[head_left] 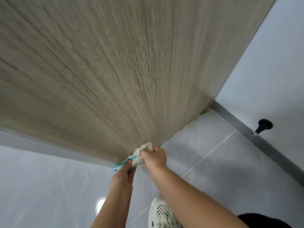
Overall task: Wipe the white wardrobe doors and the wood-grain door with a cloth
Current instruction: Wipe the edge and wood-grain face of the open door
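From the head camera, looking steeply down, the person is bent low at the foot of the wood-grain door (115,71), both arms stretched to its bottom corner. The right hand (155,157) is closed around a bunched white cloth (143,153) and presses it against the door's lowest edge. Just left of it and a little nearer the body, the left hand (123,176) pinches the cloth's blue-striped end between fingers and thumb, so both hands hold the same rag. Below the hands lies the pale tiled floor (205,162); a white perforated shoe (162,213) stands near the right forearm. Well off to the right of the hands, a black door stopper (264,125) sticks out from the white wall (283,63) above a grey skirting strip.

My guess is that the door is being wiped at its very bottom, the end of a downward pass. No wardrobe doors show here. The next move likely calls for regathering the cloth to a clean fold, then running it along the bottom edge.
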A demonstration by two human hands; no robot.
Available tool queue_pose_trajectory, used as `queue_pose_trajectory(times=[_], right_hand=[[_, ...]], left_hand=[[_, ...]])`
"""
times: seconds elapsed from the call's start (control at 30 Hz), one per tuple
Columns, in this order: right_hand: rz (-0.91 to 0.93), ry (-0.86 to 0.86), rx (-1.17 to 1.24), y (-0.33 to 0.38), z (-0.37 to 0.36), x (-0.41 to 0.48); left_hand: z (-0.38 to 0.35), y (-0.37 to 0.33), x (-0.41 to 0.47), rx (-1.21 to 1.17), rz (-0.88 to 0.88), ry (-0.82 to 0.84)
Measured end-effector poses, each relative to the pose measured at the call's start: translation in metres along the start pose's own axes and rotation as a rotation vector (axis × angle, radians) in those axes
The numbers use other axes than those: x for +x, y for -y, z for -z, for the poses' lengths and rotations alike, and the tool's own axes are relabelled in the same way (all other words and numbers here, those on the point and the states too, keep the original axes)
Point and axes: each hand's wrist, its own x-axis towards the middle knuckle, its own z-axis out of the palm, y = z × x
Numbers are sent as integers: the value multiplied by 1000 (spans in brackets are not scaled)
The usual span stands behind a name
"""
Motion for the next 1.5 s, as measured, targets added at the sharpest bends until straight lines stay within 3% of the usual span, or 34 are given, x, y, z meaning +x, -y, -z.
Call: queue_pose_trajectory(times=[0.27,0.37,0.43,0.5,0.6,0.7,0.8,0.97,1.37,1.5], right_hand=[[-131,-73,-108,-35,-18,57],[-133,-104,-123,-38,-15,63],[-126,-118,-98,-39,-11,64],[-145,-80,-67,-42,-12,62],[-144,-72,95,-42,-18,50],[-116,-75,210,-39,-20,31],[-30,-71,294,-29,-20,3],[137,-17,385,-3,-7,-43],[497,280,444,83,34,-137],[523,244,390,88,37,-136]], left_hand=[[-1,31,56,122,38,-127],[5,37,69,280,15,-24],[13,49,96,286,118,17],[15,55,90,246,182,5],[8,33,49,154,33,-7],[13,21,32,-1,-3,41],[15,4,-1,-76,-40,130],[14,-20,-50,-6,-147,246],[-6,-75,-157,-65,-453,294],[-13,-75,-167,-49,-458,259]])
